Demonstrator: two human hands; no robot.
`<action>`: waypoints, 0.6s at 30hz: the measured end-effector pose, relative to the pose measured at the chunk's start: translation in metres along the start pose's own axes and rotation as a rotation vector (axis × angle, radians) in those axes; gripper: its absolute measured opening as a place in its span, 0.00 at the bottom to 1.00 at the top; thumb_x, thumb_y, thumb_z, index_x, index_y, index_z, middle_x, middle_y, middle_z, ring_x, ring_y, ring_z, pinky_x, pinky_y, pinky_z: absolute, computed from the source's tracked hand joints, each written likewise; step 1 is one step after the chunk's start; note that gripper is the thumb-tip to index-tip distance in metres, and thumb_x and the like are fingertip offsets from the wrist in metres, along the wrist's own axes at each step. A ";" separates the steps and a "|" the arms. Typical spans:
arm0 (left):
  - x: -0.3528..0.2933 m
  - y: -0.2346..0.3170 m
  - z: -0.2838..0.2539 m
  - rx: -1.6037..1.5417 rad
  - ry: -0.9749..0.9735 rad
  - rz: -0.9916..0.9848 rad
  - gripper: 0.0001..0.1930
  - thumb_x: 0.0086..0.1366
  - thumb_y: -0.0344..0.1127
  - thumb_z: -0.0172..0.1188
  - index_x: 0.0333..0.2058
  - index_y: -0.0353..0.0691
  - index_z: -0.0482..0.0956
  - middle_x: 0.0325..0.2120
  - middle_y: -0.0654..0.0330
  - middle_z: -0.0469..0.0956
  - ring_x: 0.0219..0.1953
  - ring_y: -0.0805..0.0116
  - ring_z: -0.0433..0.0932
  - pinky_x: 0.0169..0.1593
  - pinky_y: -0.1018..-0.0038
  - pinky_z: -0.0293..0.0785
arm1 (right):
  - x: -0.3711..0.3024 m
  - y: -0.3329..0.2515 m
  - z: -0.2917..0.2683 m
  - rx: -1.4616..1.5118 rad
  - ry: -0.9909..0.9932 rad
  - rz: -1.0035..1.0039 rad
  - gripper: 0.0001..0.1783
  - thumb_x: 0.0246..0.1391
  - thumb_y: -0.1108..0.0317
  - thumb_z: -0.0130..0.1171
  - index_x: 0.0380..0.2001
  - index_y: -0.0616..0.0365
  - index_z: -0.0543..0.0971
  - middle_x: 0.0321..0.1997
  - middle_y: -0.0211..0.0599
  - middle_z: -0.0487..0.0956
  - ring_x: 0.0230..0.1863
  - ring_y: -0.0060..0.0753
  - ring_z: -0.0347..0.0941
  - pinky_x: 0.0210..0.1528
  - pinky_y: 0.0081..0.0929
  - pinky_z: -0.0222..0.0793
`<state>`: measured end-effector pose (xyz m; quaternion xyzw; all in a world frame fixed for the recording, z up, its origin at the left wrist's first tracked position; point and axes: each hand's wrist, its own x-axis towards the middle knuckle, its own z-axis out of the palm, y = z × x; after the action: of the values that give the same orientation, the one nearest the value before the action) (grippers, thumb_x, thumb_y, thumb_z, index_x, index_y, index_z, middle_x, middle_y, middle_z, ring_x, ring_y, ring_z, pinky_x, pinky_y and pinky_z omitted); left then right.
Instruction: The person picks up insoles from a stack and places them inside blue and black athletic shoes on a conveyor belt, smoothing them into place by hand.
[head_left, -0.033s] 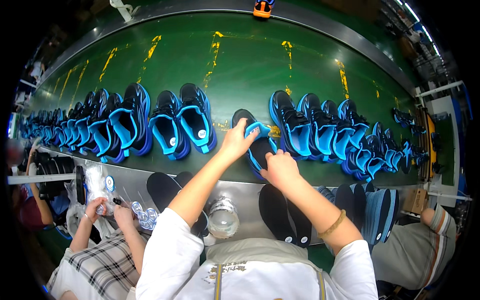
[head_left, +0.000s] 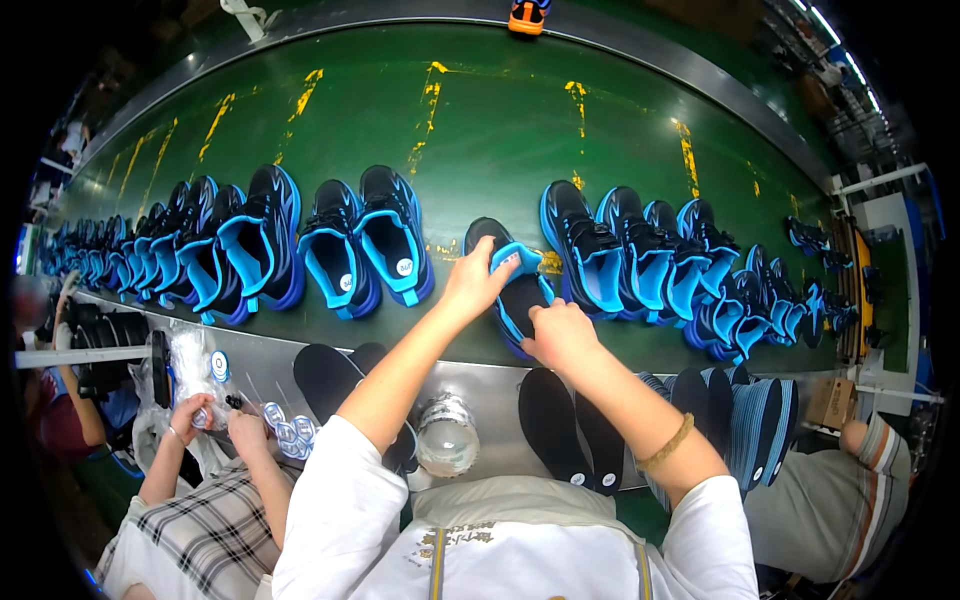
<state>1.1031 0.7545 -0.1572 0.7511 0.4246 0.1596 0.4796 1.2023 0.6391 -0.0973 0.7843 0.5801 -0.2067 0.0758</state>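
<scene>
Black-and-blue sneaker [head_left: 524, 264]: between both hands, toe pointing away
Left hand [head_left: 478, 278]: grips its front, beside the tongue
Right hand [head_left: 563, 333]: grips its collar, toward the heel

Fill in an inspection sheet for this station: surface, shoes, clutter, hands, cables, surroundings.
Surface: green worktop, worn yellow marks; metal ledge in front.
Shoes: one black-and-blue shoe being handled; similar shoes lined up either side.
Clutter: clear container, black insoles, striped insoles.
Left hand: gripping shoe toward its toe.
Right hand: at shoe's opening, grip unclear.
Cables: nothing seen for certain.
Surroundings: person on left, another on right.
</scene>
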 end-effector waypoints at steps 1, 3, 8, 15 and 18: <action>0.000 -0.005 0.004 -0.020 0.080 0.052 0.21 0.56 0.47 0.56 0.36 0.33 0.68 0.23 0.50 0.73 0.27 0.63 0.73 0.32 0.69 0.68 | 0.007 0.003 -0.002 0.002 -0.046 -0.074 0.10 0.38 0.68 0.56 0.28 0.60 0.77 0.35 0.48 0.73 0.37 0.47 0.71 0.38 0.35 0.71; 0.002 -0.010 0.003 -0.055 0.078 0.032 0.19 0.56 0.47 0.56 0.32 0.33 0.68 0.21 0.51 0.71 0.24 0.65 0.70 0.30 0.70 0.66 | 0.013 0.010 0.000 -0.006 -0.010 -0.231 0.07 0.38 0.72 0.53 0.22 0.60 0.79 0.33 0.47 0.73 0.36 0.45 0.72 0.37 0.33 0.71; 0.002 -0.017 0.008 -0.174 0.112 0.023 0.18 0.58 0.45 0.55 0.24 0.33 0.64 0.16 0.55 0.65 0.20 0.70 0.62 0.25 0.71 0.61 | 0.029 0.009 0.038 0.010 0.185 -0.388 0.06 0.41 0.71 0.51 0.22 0.61 0.76 0.31 0.45 0.71 0.36 0.43 0.70 0.37 0.34 0.69; -0.001 -0.011 0.002 -0.113 0.034 0.029 0.16 0.59 0.45 0.52 0.30 0.35 0.64 0.21 0.42 0.72 0.29 0.41 0.71 0.30 0.60 0.66 | 0.046 0.013 0.040 0.003 0.028 -0.354 0.07 0.43 0.71 0.49 0.27 0.62 0.74 0.33 0.45 0.71 0.38 0.42 0.70 0.39 0.33 0.69; -0.001 -0.010 0.003 -0.152 0.031 0.007 0.15 0.59 0.44 0.52 0.31 0.36 0.65 0.22 0.42 0.72 0.30 0.40 0.71 0.30 0.60 0.66 | 0.047 0.016 0.042 -0.025 -0.012 -0.421 0.09 0.45 0.71 0.48 0.31 0.62 0.73 0.37 0.44 0.71 0.41 0.40 0.70 0.41 0.33 0.69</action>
<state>1.0999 0.7538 -0.1669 0.7114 0.4160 0.2045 0.5282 1.2190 0.6601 -0.1567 0.6434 0.7332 -0.2154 0.0438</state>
